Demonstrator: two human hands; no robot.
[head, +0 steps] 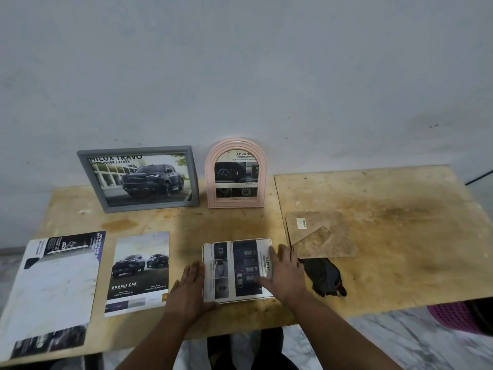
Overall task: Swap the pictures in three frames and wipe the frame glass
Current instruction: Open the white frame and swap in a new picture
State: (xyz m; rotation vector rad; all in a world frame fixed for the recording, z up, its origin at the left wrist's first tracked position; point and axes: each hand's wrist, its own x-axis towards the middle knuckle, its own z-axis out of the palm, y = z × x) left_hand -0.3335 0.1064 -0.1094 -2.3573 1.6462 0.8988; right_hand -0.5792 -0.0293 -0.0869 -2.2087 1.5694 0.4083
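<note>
A white frame [234,271] lies flat near the table's front edge, with a car-safety picture laid in it. My left hand [188,292] rests flat against its left edge, thumb at the lower left corner. My right hand [284,273] lies flat on the picture's right part, fingers spread. A grey frame [138,178] with a truck picture and a pink arched frame [236,173] stand against the wall. Two loose car pictures lie at the left: a large one [50,287] and a smaller "Double Cab" one [138,273].
A brown backing board [320,233] with its stand flap lies right of the white frame. A dark cloth [326,276] lies just right of my right wrist. The wooden table [386,209] reaches to the right; a pink basket [453,316] sits below its right front corner.
</note>
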